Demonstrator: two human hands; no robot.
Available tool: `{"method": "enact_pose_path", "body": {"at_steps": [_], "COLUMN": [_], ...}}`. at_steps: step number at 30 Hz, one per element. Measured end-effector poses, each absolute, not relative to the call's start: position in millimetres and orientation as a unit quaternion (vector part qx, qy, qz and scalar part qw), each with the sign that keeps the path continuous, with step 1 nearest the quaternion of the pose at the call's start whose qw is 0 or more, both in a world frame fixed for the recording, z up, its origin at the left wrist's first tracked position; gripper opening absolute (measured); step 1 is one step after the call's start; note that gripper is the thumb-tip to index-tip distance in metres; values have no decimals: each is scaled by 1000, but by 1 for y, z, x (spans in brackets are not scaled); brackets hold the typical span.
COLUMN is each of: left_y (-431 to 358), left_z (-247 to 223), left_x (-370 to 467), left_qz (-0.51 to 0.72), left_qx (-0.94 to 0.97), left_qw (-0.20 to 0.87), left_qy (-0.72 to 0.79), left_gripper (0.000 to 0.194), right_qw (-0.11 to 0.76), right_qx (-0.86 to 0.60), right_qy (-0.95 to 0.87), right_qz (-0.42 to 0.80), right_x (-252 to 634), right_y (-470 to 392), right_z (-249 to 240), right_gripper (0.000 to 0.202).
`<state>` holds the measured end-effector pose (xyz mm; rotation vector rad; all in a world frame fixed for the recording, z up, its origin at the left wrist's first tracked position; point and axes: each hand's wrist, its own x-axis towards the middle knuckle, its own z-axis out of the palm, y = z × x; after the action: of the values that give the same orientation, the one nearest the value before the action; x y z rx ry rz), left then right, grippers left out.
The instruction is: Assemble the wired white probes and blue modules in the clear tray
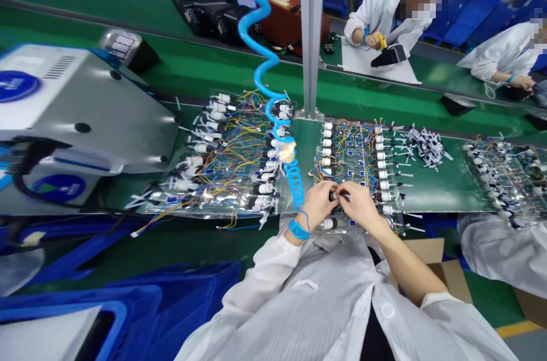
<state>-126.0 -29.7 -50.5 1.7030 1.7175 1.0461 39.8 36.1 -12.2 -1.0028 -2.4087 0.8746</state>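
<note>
My left hand (319, 202), with a blue wrist strap (299, 229), is closed round a small dark and white part (333, 196) at the bench's front edge. Fingers of my right hand (358, 201) pinch at the same part from the other side, beside a thin white strip (345, 196). Both hands hover over a tray of wired assemblies (350, 151) with white cylinders in two columns. A similar wired group (239, 144) lies to the left. White ties (427, 146) are heaped to the right.
A blue coiled hose (258, 68) hangs left of a metal post (311, 36). A grey machine (115, 110) stands at the left. More assemblies (508, 176) lie at the right, near a neighbour's sleeve (504, 247). People in white coats work across the bench.
</note>
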Motion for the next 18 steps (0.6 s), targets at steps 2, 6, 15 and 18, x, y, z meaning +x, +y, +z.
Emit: {"method": "enact_pose_path", "body": {"at_steps": [2,6,15,18], "left_y": [-29,-29,-27,-24], "left_z": [-52,-52,-50,-47], "left_x": [-126,-127,-128,-129], "left_qz": [381,372,342,314], "left_qx": [628,634,632,645], "left_qw": [247,249,255,239], "left_qy": [632,631,647,654], "left_gripper": [26,31,27,26], "right_qw": [186,167,137,133], "right_qx": [-357,-353,-366,-353], "right_qy": [-858,-866,-873,-877], "right_qz": [319,312,291,296], "right_x": [39,38,30,26], "right_y": [37,39,40,44], "right_z": [-11,-12,-12,-11], "right_gripper": [22,24,25,26]}}
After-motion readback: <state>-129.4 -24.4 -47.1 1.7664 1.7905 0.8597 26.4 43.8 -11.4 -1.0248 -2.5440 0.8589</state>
